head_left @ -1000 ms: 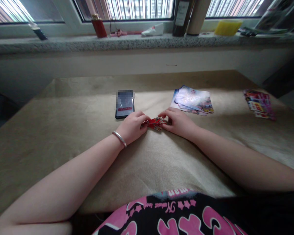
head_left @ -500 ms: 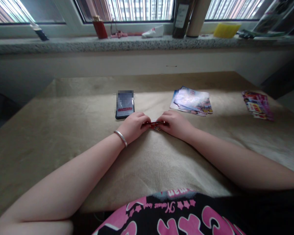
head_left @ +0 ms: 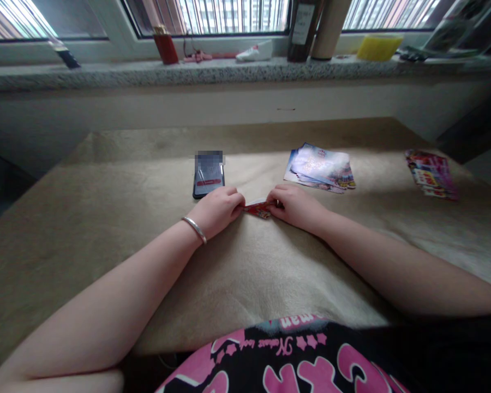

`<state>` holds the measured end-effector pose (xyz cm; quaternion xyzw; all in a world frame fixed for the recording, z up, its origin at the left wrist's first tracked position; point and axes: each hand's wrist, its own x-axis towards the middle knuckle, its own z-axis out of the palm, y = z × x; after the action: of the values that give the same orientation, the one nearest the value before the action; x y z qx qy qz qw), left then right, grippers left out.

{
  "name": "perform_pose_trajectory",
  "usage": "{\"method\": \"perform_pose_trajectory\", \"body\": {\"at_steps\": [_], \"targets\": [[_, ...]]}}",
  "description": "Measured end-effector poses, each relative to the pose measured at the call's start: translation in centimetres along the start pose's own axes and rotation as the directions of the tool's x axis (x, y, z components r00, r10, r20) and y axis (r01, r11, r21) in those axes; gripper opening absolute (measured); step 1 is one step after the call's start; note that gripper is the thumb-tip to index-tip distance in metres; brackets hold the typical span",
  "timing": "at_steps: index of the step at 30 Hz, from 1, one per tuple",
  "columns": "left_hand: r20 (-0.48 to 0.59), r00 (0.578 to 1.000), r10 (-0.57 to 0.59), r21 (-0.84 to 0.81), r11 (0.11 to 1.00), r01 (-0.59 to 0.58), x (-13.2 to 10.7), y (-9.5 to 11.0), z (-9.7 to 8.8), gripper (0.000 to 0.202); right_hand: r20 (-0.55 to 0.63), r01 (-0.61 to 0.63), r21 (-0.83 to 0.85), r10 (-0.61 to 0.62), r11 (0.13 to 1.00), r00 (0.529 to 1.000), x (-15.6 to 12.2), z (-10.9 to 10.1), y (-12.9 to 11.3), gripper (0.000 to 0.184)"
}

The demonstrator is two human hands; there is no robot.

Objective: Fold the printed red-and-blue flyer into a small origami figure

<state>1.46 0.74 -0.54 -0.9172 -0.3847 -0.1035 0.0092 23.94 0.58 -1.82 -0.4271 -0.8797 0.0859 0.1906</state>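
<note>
A small red printed packet (head_left: 258,209), its kind not fully clear, spans the gap between my two hands just above the table. My left hand (head_left: 223,207), with a silver bangle at the wrist, pinches the packet's left end. The fingers of my right hand (head_left: 292,206) are closed on its right end. A pale edge shows along the packet's top; both ends are hidden by my fingers. Just beyond my left hand lies a phone (head_left: 208,174). Several glossy picture cards (head_left: 321,166) lie fanned out past my right hand.
Far right on the cloth-covered table (head_left: 147,158) lies a pile of red and purple printed packets or cards (head_left: 431,173). Behind, the stone windowsill (head_left: 118,76) holds a red bottle (head_left: 166,46), a dark bottle (head_left: 301,30) and a yellow block (head_left: 378,48).
My left hand has shifted slightly left, and more of the red packet shows between my hands, with its printed side now tilted toward me. My right hand has barely moved.
</note>
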Motion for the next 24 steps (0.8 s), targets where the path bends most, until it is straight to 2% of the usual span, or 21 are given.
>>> {"method": "perform_pose_trajectory", "body": {"at_steps": [5,10,15,20,24], "targets": [[0.030,0.996,-0.078,0.072,0.995,0.076,-0.2,0.4,-0.3,0.013,0.057,-0.062,-0.053,0.065,0.997,0.996,-0.3,-0.9,0.0,0.009],[0.056,0.991,-0.122,0.133,0.985,0.114,-0.2,0.8,-0.6,0.014,0.063,-0.101,-0.170,0.113,0.980,0.992,-0.5,-1.5,-0.7,0.011],[0.033,0.983,-0.181,0.175,0.969,0.172,-0.2,1.4,-0.5,0.017,0.080,-0.116,-0.278,0.143,0.953,0.986,-0.7,-1.9,-1.2,0.016],[0.025,0.971,-0.237,0.208,0.951,0.227,-0.2,2.0,-0.8,0.017,0.127,-0.142,-0.269,0.181,0.953,0.975,-0.7,-2.3,-1.1,0.015],[0.031,0.970,-0.240,0.280,0.934,0.222,-0.3,2.5,-1.1,0.019,0.166,-0.081,-0.268,0.129,0.960,0.978,-0.6,-2.4,-0.8,0.016]]}}
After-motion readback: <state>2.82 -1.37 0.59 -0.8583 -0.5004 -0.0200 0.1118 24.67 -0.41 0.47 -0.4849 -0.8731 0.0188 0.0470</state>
